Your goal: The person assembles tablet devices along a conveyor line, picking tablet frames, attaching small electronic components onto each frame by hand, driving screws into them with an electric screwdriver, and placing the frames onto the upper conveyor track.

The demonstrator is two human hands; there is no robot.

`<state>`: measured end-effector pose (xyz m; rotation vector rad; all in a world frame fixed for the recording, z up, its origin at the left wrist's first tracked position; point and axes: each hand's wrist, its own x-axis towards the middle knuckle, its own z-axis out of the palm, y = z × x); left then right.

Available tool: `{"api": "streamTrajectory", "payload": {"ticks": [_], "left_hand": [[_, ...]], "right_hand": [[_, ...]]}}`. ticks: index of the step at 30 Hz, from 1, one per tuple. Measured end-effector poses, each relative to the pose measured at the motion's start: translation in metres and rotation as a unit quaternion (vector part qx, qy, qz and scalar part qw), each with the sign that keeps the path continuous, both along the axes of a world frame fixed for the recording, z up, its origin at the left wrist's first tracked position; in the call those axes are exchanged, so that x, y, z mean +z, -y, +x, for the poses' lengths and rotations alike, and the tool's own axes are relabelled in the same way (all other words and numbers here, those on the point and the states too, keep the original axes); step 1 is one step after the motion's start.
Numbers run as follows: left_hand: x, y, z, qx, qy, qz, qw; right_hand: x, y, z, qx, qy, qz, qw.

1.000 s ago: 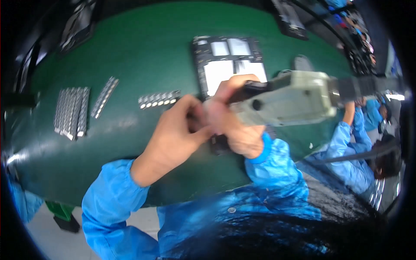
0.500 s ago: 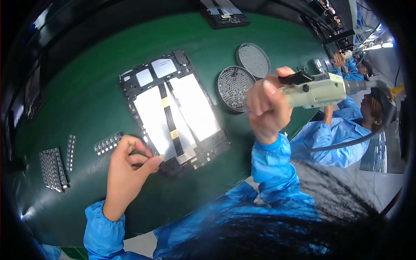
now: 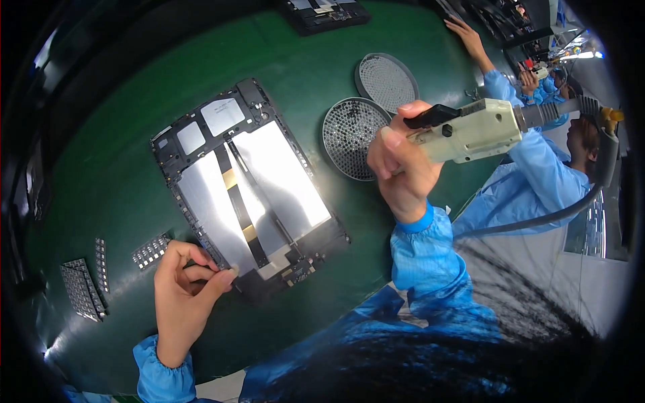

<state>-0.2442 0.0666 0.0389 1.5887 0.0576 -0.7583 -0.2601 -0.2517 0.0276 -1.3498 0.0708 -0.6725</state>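
Note:
An opened tablet (image 3: 282, 178), its silver battery panels bare and a dark ribbon cable down the middle, lies at a slant on the bench. At its lower left corner my left hand (image 3: 183, 295) is closed, thumb and forefinger pinching the edge. My right hand (image 3: 406, 171) is wrapped round a pale green electric screwdriver (image 3: 480, 131) with a black lever; its tip is hidden behind the hand. Beside that hand is a round screw tray (image 3: 354, 138) with many small holes. A second round tray (image 3: 388, 82) touches it on the far side.
Dark strips of small parts (image 3: 82, 289) lie at the left, with another strip (image 3: 150, 250) near my left hand. Another opened tablet (image 3: 328, 15) is at the far edge. A thick cable (image 3: 537, 221) trails from the screwdriver. A co-worker's arm (image 3: 500, 84) reaches over the bench at right.
The tablet and trays sit farther left in the picture, as does my right hand with the screwdriver. My left hand keeps its pinch on the tablet. A co-worker's arm has stretched onto the bench.

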Motion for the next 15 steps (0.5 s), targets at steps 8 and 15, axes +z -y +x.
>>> {"api": "streamTrajectory", "payload": {"ticks": [8, 15], "left_hand": [[0.0002, -0.0017, -0.0003, -0.004, -0.006, 0.003, 1.000], [0.0011, -0.0046, 0.0006, -0.001, -0.019, 0.006, 1.000]], "right_hand": [[-0.0003, -0.0031, 0.0016, 0.010, -0.002, -0.006, 1.000], [0.0004, -0.0043, -0.0006, 0.028, 0.002, -0.014, 1.000]]}}
